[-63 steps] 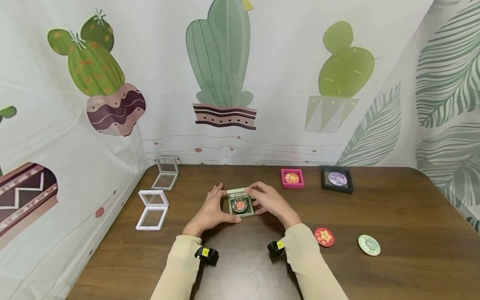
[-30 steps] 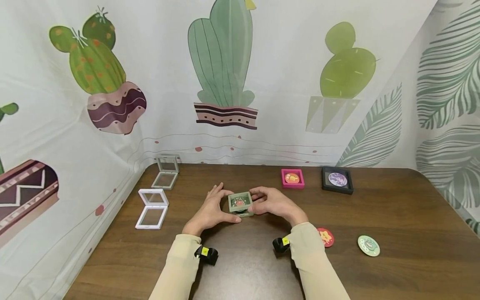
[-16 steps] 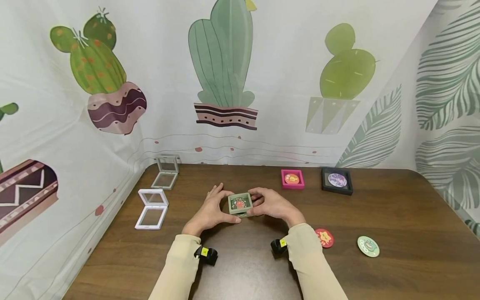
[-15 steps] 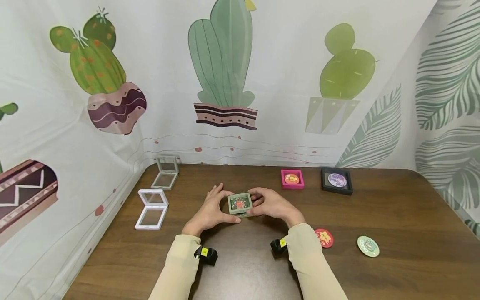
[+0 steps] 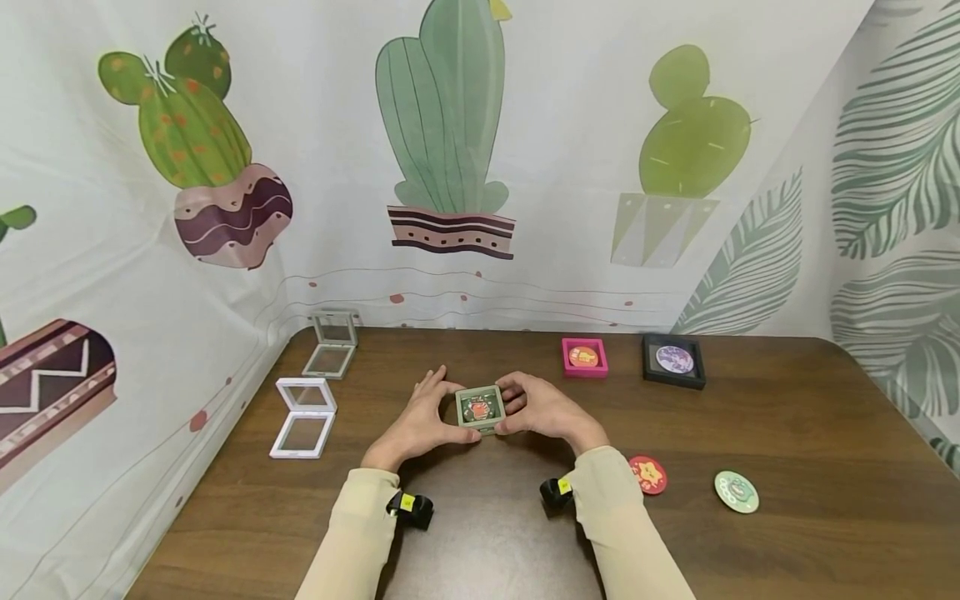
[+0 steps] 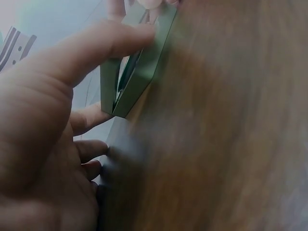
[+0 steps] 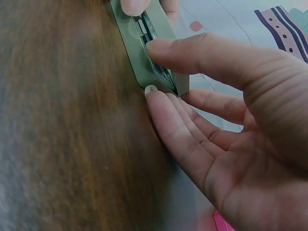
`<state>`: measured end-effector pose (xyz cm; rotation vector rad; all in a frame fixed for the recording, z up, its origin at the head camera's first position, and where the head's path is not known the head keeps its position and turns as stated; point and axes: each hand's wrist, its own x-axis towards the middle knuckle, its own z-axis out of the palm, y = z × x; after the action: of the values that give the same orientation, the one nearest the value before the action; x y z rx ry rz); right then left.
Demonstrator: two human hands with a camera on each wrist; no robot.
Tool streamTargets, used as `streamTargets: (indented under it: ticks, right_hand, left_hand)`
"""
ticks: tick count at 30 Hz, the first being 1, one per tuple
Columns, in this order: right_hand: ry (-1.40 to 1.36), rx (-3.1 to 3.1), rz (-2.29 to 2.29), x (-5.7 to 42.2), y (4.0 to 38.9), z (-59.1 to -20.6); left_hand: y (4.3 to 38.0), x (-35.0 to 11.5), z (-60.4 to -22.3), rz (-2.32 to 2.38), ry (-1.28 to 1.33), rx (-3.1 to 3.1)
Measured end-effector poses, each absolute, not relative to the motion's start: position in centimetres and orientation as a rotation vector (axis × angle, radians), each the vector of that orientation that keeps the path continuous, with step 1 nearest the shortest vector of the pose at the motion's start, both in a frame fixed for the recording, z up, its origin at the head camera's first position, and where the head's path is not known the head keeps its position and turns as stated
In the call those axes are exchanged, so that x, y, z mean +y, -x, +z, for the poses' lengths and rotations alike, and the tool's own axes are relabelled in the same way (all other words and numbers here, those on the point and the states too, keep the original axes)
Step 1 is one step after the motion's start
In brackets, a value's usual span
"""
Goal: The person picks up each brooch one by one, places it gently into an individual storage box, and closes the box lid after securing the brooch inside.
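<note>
Midway along the table is a small green display frame (image 5: 480, 408) with a dark round badge (image 5: 480, 407) behind its clear window. My left hand (image 5: 422, 425) holds its left side, thumb at the near corner and index finger at the far one. At the right side, my right hand (image 5: 545, 410) grips it between thumb and fingers. Both wrist views show the green frame (image 6: 144, 67) with its two halves close together and a narrow wedge-shaped gap between them. In the right wrist view, the thumb of the right hand (image 7: 231, 110) lies at this gap.
At the left stand an unfolded white frame (image 5: 303, 418) and an unfolded grey frame (image 5: 331, 346). A pink frame (image 5: 585, 357) and a black frame (image 5: 673, 361), each with a badge, sit at the back right. Red (image 5: 648, 474) and pale green badges (image 5: 737, 492) lie nearer.
The green frame's lid, first tipped back, has swung down over the badge, and its front gap has narrowed. My right hand shifted from the lid's top to the right side; the left stayed.
</note>
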<state>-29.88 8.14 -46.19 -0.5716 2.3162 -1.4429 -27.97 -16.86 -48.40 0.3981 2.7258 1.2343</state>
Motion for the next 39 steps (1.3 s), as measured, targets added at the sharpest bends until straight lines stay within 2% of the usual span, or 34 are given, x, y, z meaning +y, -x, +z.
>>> streamTargets:
  ticks: [39]
  right_hand:
    - [0.557, 2.412, -1.373, 7.37, 29.65, -45.98]
  left_hand:
    - [27.73, -16.73, -48.29, 1.260, -0.433, 2.743]
